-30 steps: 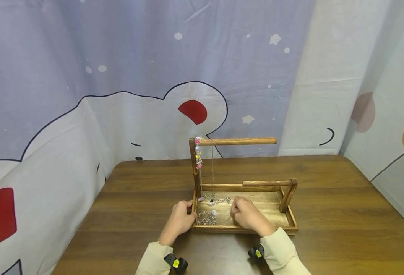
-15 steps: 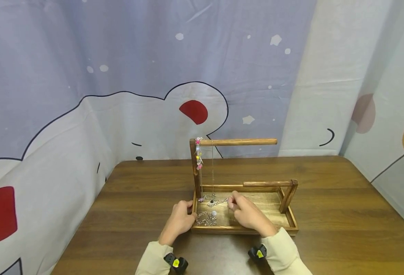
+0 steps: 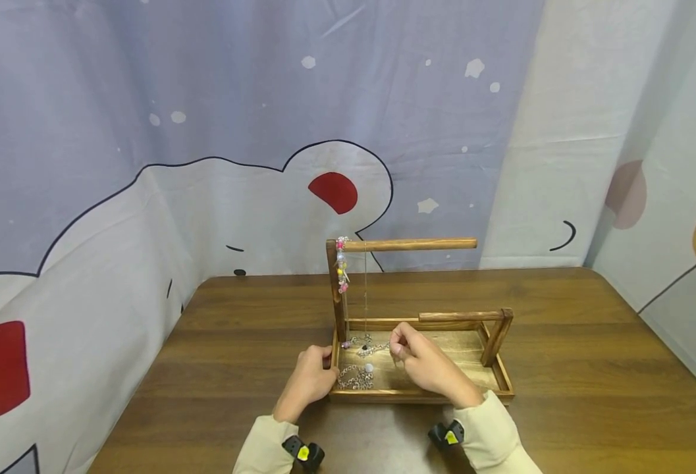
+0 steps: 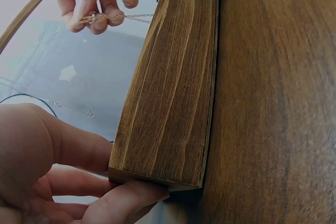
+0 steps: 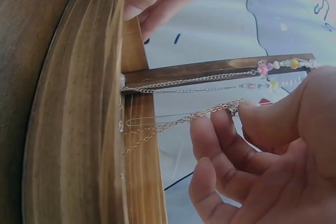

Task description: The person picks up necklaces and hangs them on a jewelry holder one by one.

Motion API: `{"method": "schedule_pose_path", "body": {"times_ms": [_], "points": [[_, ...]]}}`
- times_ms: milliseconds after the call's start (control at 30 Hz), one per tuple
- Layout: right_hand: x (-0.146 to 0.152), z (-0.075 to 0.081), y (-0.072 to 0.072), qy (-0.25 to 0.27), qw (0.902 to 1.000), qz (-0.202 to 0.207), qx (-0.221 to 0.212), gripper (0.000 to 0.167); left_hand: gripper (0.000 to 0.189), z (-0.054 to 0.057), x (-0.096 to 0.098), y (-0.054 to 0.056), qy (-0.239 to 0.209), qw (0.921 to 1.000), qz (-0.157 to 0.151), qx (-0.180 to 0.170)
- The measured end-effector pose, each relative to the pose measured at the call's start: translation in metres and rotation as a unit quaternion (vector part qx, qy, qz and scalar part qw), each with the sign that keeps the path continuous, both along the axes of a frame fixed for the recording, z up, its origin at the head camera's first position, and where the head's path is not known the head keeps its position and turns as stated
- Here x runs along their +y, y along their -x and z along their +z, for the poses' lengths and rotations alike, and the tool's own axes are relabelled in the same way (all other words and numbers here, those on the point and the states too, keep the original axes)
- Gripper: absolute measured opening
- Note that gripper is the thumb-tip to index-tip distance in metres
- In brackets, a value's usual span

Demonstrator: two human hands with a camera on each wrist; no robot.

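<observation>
A wooden jewelry stand point(image 3: 409, 396) with a shallow tray base stands on the table. My left hand point(image 3: 307, 378) grips the tray's left end, thumb and fingers round its corner in the left wrist view. Over the tray, my right hand point(image 3: 425, 362) pinches a thin gold chain necklace point(image 5: 210, 111) between thumb and fingers; its strands run down into the tray. A colorful beaded strand point(image 3: 342, 270) and a fine chain point(image 3: 366, 283) hang from the upper bar point(image 3: 419, 244). Silver chains point(image 3: 356, 377) lie at the tray's left side.
The lower bar point(image 3: 457, 316) juts left from a short post point(image 3: 497, 337) at the tray's right end. A brown wooden table point(image 3: 235, 329) extends around the stand. Behind it hangs a printed curtain point(image 3: 430, 131).
My right hand has risen slightly from the tray floor and moved a little left, lifting the gold chain necklace. The left hand has stayed on the tray's end.
</observation>
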State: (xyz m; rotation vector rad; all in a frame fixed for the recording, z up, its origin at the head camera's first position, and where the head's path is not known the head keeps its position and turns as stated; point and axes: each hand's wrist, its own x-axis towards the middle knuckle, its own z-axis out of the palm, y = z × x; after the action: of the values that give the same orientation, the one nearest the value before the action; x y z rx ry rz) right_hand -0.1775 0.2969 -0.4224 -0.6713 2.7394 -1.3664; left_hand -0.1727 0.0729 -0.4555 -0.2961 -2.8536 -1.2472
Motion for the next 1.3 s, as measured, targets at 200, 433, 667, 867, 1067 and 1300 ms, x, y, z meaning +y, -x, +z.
{"method": "schedule_pose_path", "body": {"times_ms": [200, 433, 667, 867, 1067, 1300], "points": [[-0.003, 0.005, -0.003, 0.023, 0.9995, -0.010, 0.017, 0.014, 0.030, -0.002, -0.001, 0.000, -0.002, 1.0000, -0.001, -0.001], [0.000, 0.014, -0.007, 0.028, 0.9979, -0.023, 0.053, 0.009, 0.027, -0.003, 0.000, -0.001, -0.006, 1.0000, -0.006, 0.000], [-0.002, 0.030, -0.010, 0.040, 0.9938, -0.012, 0.103, 0.009, 0.024, -0.002, 0.000, -0.001, -0.010, 0.9999, 0.000, 0.004], [-0.002, 0.043, -0.011, 0.067, 0.9870, 0.003, 0.146, 0.011, 0.016, -0.002, 0.000, -0.001, -0.006, 1.0000, 0.000, 0.006], [-0.003, 0.056, -0.008, 0.078, 0.9848, 0.013, 0.155, 0.009, 0.015, -0.002, 0.000, -0.001, 0.001, 1.0000, 0.000, 0.006], [-0.002, 0.068, -0.004, 0.061, 0.9838, 0.024, 0.167, 0.010, 0.013, -0.002, -0.001, 0.000, -0.002, 1.0000, -0.001, 0.000]]}}
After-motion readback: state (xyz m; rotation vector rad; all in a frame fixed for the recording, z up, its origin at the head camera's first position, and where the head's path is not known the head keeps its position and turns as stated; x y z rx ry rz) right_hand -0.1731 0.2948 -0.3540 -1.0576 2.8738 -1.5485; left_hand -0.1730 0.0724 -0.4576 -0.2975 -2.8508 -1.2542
